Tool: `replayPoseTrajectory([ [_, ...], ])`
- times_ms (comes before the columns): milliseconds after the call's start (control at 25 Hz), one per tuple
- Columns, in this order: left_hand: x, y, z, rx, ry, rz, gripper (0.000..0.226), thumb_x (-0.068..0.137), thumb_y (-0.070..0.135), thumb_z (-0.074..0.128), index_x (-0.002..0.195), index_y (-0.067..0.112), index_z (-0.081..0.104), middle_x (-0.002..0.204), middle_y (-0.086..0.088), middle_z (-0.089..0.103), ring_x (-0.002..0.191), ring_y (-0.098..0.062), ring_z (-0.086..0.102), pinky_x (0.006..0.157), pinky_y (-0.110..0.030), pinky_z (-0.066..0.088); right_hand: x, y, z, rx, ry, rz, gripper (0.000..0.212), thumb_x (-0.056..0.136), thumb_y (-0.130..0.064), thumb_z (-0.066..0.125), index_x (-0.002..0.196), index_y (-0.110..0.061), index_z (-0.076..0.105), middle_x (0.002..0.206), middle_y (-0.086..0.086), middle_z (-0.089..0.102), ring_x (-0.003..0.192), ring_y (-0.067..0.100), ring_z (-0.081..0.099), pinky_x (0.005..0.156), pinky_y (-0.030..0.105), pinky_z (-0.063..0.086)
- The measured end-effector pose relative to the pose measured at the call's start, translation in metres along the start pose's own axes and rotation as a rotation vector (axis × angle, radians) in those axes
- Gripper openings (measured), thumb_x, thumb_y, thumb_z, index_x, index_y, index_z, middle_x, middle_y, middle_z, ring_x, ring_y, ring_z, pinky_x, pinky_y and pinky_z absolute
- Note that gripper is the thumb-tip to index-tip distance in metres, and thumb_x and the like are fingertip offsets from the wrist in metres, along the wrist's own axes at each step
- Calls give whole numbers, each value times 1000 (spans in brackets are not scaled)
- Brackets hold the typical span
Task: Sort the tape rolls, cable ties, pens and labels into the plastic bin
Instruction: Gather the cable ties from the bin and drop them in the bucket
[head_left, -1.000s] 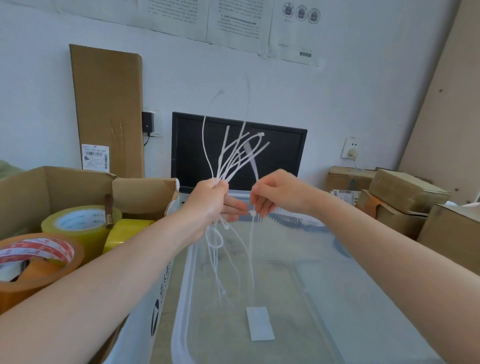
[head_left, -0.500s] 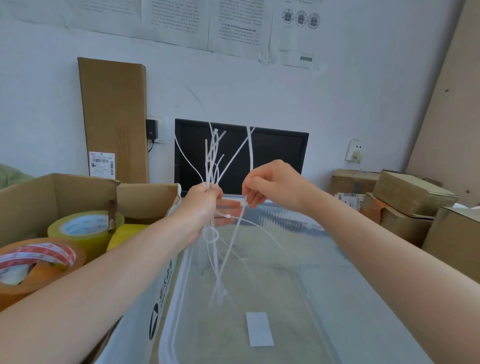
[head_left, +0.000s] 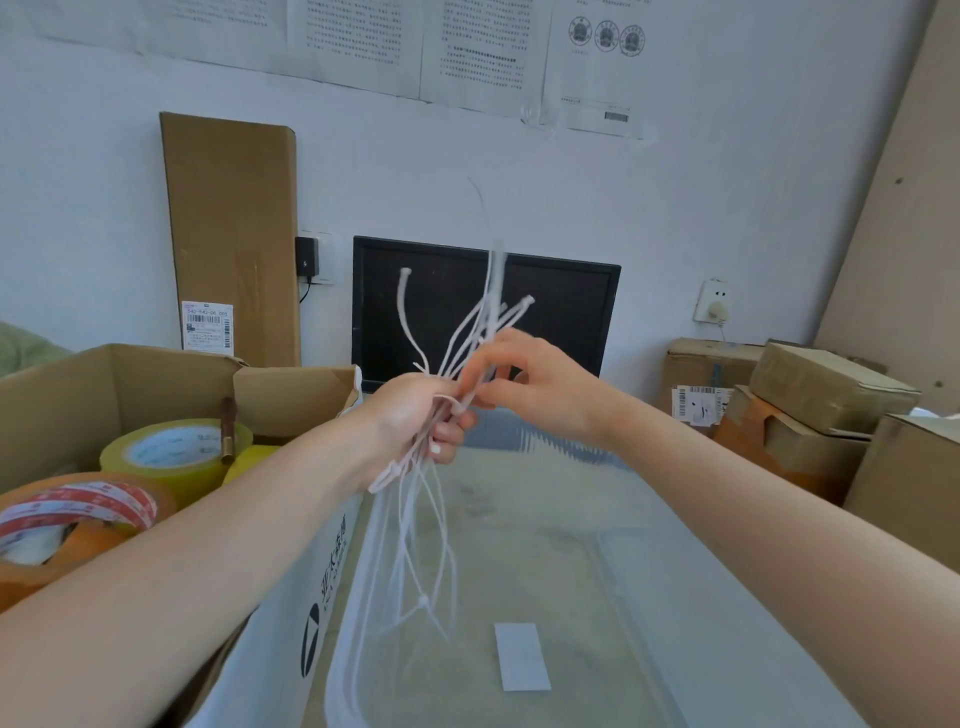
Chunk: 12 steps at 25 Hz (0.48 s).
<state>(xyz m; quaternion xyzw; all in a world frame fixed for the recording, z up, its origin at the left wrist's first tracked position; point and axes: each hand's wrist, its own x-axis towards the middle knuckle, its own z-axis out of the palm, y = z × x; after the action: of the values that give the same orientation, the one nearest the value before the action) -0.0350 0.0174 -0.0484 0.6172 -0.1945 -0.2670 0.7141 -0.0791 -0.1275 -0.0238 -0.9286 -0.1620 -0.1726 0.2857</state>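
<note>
My left hand (head_left: 415, 421) grips a bundle of white cable ties (head_left: 431, 525) above the clear plastic bin (head_left: 343, 649). The ties stick up in front of the dark monitor and hang down toward the bin. My right hand (head_left: 524, 384) pinches the upper part of the ties just right of my left hand. A white label (head_left: 521, 656) lies flat on the bin's floor. In the open cardboard box (head_left: 78, 384) to the left sit a yellow tape roll (head_left: 171, 457) and an orange roll with red and white tape (head_left: 72, 514).
A black monitor (head_left: 561, 306) stands against the wall behind the bin. A tall flat cardboard sheet (head_left: 234, 234) leans at the back left. Taped brown parcels (head_left: 826, 389) are stacked to the right.
My right hand has risen and closed in on the ties above my left hand. The bundle is gathered tighter and tilted to the right. The view has shifted slightly.
</note>
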Motion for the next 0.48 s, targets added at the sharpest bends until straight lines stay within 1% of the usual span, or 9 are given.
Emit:
replayPoseTrajectory([
  [80,-1,1,-2,2,-43,-58,32,98,18,31,86,5,56,44,4,38,28,-2,27,27,-12,23,1,3,-11,-78,33,2,29,81,-2,58,101,-23,60,88,-9,46,71,4,46,67,12,38],
  [160,-1,3,-5,-76,-65,-98,42,99,33,29,78,6,54,42,5,35,27,-3,26,26,-10,21,0,5,-25,-177,124,8,45,78,-2,59,117,-24,52,86,-5,41,69,7,39,70,20,35],
  [240,-1,4,-8,-154,-102,-130,56,95,54,26,69,9,47,41,5,32,27,-4,26,27,-9,20,-3,-1,-34,-361,243,-70,63,74,-11,64,132,-26,44,96,-4,39,85,12,39,81,23,34],
  [280,-1,4,-9,-163,-123,-142,62,91,64,23,66,11,44,41,5,31,27,-4,25,28,-9,19,-5,-7,-35,-462,271,-142,71,72,-17,65,137,-28,40,105,-4,39,97,14,38,90,26,35],
  [320,-2,5,-10,-156,-145,-145,68,86,72,20,64,12,42,41,5,30,27,-4,25,29,-10,19,-6,-12,-34,-561,252,-214,80,69,-22,66,142,-30,35,118,-2,39,110,17,37,100,30,33],
  [360,-3,5,-9,-139,-168,-141,73,80,79,17,62,12,42,42,5,29,28,-4,24,29,-10,18,-6,-16,-31,-669,180,-262,88,67,-25,68,145,-32,28,136,1,35,126,22,31,109,33,24],
  [400,-4,6,-9,-117,-190,-134,78,76,83,14,61,13,42,42,5,28,28,-4,23,30,-10,18,-7,-19,-27,-788,82,-290,95,67,-28,69,148,-33,20,152,4,21,141,24,16,114,35,12],
  [440,-5,6,-9,-92,-211,-128,82,72,87,11,59,12,43,42,5,27,29,-4,23,30,-10,18,-6,-19,-23,-907,12,-314,99,68,-28,70,150,-33,14,159,6,5,147,24,0,115,36,0],
  [480,-6,7,-9,-58,-230,-124,84,69,89,8,59,12,42,42,5,27,30,-4,22,30,-10,18,-5,-16,-19,-1026,-4,-355,100,68,-28,70,150,-33,13,160,8,-4,147,27,-9,115,39,-5],
])
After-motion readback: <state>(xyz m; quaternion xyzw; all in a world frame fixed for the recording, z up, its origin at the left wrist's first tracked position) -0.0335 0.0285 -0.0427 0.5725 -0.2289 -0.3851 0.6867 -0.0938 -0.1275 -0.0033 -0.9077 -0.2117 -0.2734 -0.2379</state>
